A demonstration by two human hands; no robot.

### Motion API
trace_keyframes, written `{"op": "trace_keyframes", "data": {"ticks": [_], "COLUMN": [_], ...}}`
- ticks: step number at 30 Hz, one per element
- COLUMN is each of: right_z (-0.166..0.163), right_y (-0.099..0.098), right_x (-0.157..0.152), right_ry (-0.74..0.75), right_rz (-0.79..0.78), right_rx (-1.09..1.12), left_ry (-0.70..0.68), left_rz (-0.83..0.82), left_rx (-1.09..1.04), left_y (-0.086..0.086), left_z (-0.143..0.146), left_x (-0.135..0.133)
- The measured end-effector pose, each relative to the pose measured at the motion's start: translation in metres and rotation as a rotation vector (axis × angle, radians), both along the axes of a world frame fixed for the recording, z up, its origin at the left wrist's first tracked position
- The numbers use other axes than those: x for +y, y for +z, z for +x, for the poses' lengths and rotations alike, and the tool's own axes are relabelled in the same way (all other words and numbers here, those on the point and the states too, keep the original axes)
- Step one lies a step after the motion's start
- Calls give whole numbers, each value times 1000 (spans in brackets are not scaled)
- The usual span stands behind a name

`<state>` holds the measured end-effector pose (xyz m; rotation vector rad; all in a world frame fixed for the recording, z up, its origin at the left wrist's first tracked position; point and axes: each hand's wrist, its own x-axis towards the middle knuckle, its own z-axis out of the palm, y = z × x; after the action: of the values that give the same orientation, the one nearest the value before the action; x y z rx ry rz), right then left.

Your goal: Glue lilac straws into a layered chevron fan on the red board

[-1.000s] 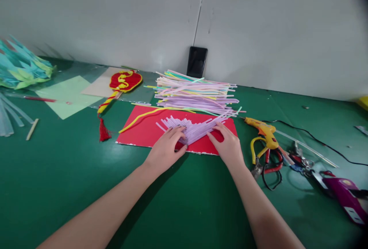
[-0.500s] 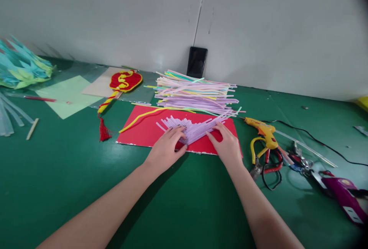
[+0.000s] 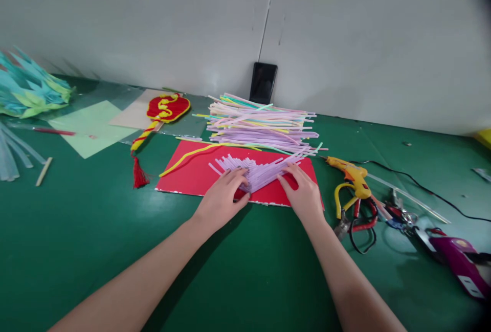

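The purple stems (image 3: 265, 174) lie as they did a second ago, in a V on the red board (image 3: 184, 176). The left hand (image 3: 224, 194) is at the V's tip by the board's near edge, the right hand (image 3: 303, 191) on the right arm. Thumbs stand apart from fingertips; whether either pinches, I cannot tell. The right wrist has shifted slightly left, baring the board's near right corner.
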<state>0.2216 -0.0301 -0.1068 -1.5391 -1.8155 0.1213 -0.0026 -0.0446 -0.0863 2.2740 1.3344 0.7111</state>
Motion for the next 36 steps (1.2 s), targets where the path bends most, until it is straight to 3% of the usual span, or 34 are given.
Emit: {"op": "trace_keyframes", "data": {"ticks": [8,22,36], "right_z": [0,-3,-5], "right_y": [5,2,1], "right_x": [-3,-1,2], "right_ry": [-16,234,207], "right_rz": [71,67,67], "right_rx": [7,4,-18], "left_ry": [-1,-14,-5], "left_rz": [-2,17,16], "left_rx": [0,-18,-4], "left_y": [1,-2,-2], "left_z": [0,-1,0], "left_x": [0,1,1]}}
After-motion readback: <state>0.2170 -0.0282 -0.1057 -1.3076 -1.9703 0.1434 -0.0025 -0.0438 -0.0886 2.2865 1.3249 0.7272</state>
